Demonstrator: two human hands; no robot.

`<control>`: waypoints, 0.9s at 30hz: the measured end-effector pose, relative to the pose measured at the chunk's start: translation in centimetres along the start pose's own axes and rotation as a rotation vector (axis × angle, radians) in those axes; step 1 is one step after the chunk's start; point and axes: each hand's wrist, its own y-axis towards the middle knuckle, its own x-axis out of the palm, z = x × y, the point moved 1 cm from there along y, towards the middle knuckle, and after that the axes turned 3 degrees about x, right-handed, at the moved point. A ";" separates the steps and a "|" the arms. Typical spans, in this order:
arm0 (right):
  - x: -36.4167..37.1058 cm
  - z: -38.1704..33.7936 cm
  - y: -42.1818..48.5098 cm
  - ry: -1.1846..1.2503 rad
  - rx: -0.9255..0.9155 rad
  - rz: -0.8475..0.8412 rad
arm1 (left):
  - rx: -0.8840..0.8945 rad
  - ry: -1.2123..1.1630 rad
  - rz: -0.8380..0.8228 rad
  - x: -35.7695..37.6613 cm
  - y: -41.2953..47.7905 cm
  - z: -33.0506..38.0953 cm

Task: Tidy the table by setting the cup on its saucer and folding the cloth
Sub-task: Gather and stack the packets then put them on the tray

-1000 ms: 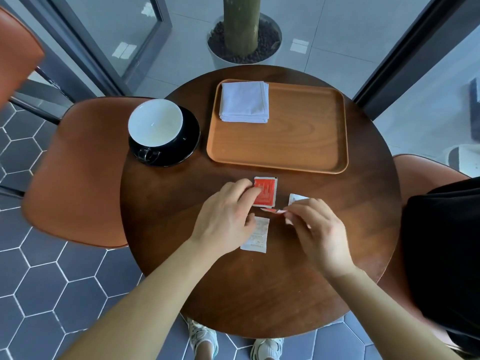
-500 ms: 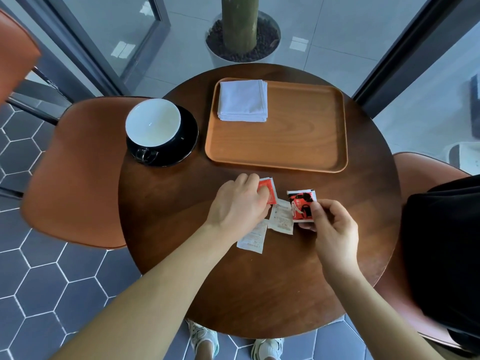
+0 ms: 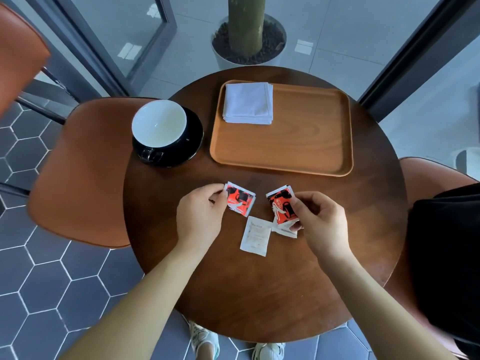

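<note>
Two hands work above round desk (image 3: 259,294), probably gathering litter. Left hand (image 3: 200,216) fingers pinch left red sachet (image 3: 240,198); right hand (image 3: 319,222) fingers pinch right red sachet (image 3: 281,205). White sachet (image 3: 255,236) lies flat between hands. Cup (image 3: 159,124) sits on black saucer (image 3: 193,141); folded cloth (image 3: 248,103) lies in wooden tray (image 3: 311,141).

One wide-angle view, worn on the person's head, looks forward and steeply down at the round surface (image 3: 259,294) from close above. The surface fills the middle of the frame, with the floor (image 3: 39,255), chairs (image 3: 83,172) and a planter (image 3: 228,63) bending around its edges.
</note>
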 end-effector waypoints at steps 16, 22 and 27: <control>1.0 -1.4 0.2 -0.655 -0.305 0.071 | 0.562 0.578 -0.125 -1.0 -1.5 -2.4; 2.2 -1.7 0.2 -0.861 -0.390 0.143 | 0.466 0.375 -0.098 -1.3 -1.3 -3.1; 2.9 -2.5 1.4 -0.936 -0.227 0.068 | 0.516 0.448 -0.099 -0.8 -1.4 -3.3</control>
